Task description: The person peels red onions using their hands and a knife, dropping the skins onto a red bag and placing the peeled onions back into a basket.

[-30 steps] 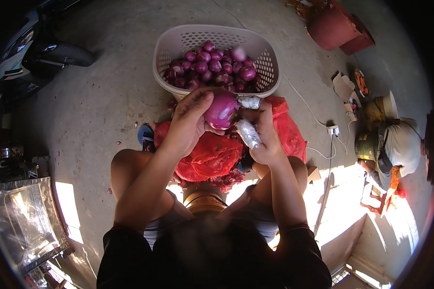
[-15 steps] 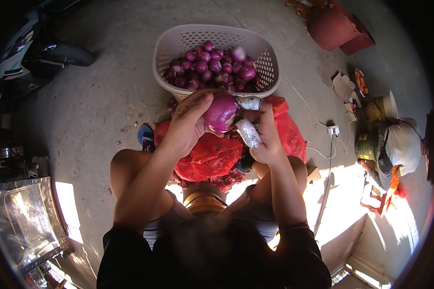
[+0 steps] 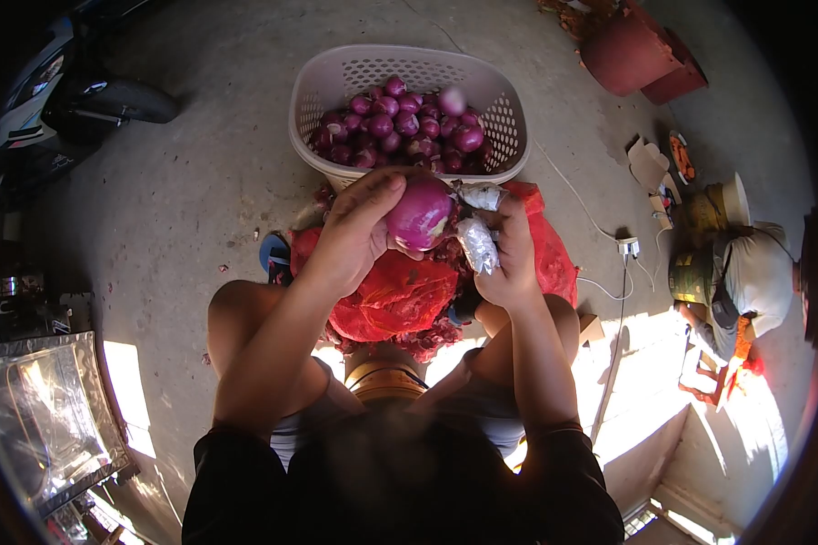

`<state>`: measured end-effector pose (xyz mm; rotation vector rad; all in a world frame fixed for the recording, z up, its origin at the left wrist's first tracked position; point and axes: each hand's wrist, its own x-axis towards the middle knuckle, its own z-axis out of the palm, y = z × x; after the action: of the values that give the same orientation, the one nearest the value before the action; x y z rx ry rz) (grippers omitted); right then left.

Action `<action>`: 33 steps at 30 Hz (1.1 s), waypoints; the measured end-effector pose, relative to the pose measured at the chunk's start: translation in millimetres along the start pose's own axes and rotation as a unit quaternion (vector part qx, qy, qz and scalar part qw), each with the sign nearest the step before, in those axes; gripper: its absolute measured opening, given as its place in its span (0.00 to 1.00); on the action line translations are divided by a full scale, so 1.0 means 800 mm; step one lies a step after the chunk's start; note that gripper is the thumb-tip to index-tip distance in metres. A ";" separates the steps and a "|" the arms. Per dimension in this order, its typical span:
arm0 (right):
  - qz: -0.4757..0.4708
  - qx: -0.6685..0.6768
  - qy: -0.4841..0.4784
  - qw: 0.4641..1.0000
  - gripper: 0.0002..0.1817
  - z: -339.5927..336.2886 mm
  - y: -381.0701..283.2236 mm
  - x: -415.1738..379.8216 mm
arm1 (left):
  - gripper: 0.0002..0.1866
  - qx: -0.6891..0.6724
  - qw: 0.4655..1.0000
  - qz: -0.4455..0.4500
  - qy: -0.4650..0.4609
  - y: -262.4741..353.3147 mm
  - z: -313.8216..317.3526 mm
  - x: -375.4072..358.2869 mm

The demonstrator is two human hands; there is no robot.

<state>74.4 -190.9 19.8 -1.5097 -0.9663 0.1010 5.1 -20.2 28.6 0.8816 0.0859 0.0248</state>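
A large peeled-looking purple onion (image 3: pixel 420 213) is gripped in my left hand (image 3: pixel 359 227), thumb on top and fingers underneath. Close to its right side is my right hand (image 3: pixel 507 254). Silvery wrapping (image 3: pixel 478 245) covers what look like its thumb and a fingertip. Dark reddish onion skin shows between those wrapped tips and the onion, pinched there as far as I can see. Below both hands lies a red mesh sack (image 3: pixel 395 295), with loose onion skins (image 3: pixel 427 343) around its lower edge.
Just ahead stands a perforated plastic basket (image 3: pixel 304 100) with many purple onions (image 3: pixel 409 123). A motorcycle (image 3: pixel 109 100) is at left. Reddish tubs (image 3: pixel 627 54), a power cable with a plug (image 3: pixel 627 245) and another person (image 3: pixel 759 277), bent over, are on the right.
My right hand has shifted slightly right, and its wrapped tips have turned and drawn a little away from the onion. My left hand and the onion stay almost still.
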 end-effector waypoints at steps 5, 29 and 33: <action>0.030 0.070 0.015 0.997 0.19 -0.002 0.006 -0.006 | 0.21 0.005 1.000 0.013 0.005 0.001 0.004 0.001; 0.145 0.039 -0.030 0.988 0.21 -0.003 -0.007 0.005 | 0.26 -0.205 0.977 -0.027 0.057 -0.002 -0.017 0.009; 0.139 0.013 -0.055 0.989 0.24 -0.004 -0.012 0.007 | 0.28 -0.159 0.982 -0.018 0.106 0.001 -0.005 0.009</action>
<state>75.0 -190.9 31.5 -1.6207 -0.8310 0.3989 11.7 -16.1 26.4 0.5561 0.2886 0.0958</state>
